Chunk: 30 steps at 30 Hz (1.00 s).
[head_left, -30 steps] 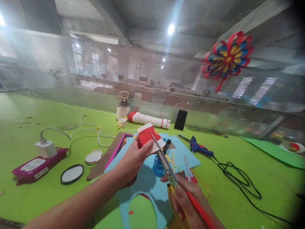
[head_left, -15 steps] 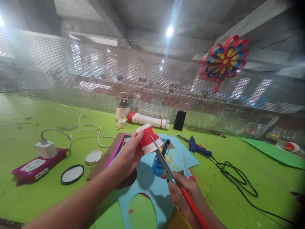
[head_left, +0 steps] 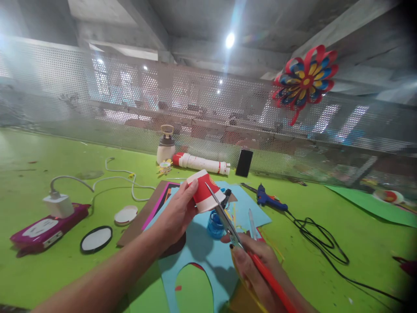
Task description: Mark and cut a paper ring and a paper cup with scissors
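My left hand is closed around the side of a red and white paper cup, which is tilted with its wide rim toward the lower right. In my right hand are scissors with red handles, their blades pointing up and left across the cup's side. One blade lies in front of the cup; I cannot tell how far the other reaches inside. Just below the cup stands a blue jar with a black marker in it. Blue paper with a rounded cut-out lies beneath.
To the right is a blue glue gun with a coiled black cord. A purple power strip with a white plug sits at left, near a black-rimmed disc. Behind are a spray bottle, a white tube and a phone.
The view has shifted slightly. Both hands keep their grip on the cup and the scissors, and the blades stay at nearly the same place on the cup.
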### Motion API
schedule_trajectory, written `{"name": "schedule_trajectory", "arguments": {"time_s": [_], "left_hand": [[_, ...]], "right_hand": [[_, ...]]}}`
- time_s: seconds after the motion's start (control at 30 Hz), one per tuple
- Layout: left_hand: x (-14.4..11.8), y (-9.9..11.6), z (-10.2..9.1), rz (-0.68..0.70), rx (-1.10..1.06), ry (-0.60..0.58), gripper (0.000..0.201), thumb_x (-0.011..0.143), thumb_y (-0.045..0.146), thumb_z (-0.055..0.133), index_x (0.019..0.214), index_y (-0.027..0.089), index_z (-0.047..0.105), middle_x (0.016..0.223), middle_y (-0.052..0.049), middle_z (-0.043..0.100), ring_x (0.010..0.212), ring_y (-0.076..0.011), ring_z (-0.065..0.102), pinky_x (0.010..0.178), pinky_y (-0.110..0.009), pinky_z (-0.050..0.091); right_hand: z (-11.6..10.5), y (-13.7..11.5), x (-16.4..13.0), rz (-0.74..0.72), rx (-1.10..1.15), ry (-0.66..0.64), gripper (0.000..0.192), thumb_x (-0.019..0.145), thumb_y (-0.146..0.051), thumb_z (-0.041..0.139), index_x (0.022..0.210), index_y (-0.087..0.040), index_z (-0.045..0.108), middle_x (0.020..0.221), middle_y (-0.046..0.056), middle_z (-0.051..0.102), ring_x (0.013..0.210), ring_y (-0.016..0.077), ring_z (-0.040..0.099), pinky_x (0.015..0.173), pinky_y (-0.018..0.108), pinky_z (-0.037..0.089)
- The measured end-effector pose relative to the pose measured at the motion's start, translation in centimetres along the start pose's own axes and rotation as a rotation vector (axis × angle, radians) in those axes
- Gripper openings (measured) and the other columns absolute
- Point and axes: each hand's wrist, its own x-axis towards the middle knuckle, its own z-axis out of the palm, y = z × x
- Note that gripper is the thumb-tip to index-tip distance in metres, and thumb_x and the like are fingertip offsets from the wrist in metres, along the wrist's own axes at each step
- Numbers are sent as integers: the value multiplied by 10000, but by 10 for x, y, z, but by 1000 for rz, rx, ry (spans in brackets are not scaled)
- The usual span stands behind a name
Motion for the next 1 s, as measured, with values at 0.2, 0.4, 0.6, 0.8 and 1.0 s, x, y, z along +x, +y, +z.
{"name": "schedule_trajectory", "arguments": {"time_s": [0.2,0.4,0.6,0.8,1.0], "left_hand": [[2,1,-3,11,55,10,448,880,512,671,1178,179,649,1185,-125,716,1100,-285,658,859,-365,544],[7,15,-11,3,203,-4,424,880,526,659,1037,134,702,939,-102,739,881,-222,661,740,-315,537],[16,23,-28,-15,294,-114,350,881,441,692,1081,156,726,1082,-108,730,974,-209,654,838,-306,518],[15,35,-36,-63,292,-216,393,844,352,737,1205,206,680,1110,-81,734,960,-202,671,820,-297,525],[14,52,-41,-94,469,-309,465,739,366,821,1127,162,666,1037,-95,733,847,-204,681,726,-301,527]], "right_hand": [[-2,-2,0,39,-47,-55,597,949,-658,434,1045,-120,674,500,-86,317,413,98,328,384,222,278],[-4,-3,5,14,-87,-69,559,924,-628,495,1016,-113,692,582,-70,337,466,97,333,423,226,294],[-12,-6,6,-11,-93,-113,533,928,-614,496,1014,-125,689,573,-91,272,485,100,297,446,228,322],[-21,-9,1,-8,-98,-199,498,928,-599,517,993,-134,682,633,-44,420,522,110,446,491,224,421],[-34,0,11,-26,-95,-360,550,911,-634,517,1059,-125,664,648,-34,429,535,117,448,495,233,451]]}}
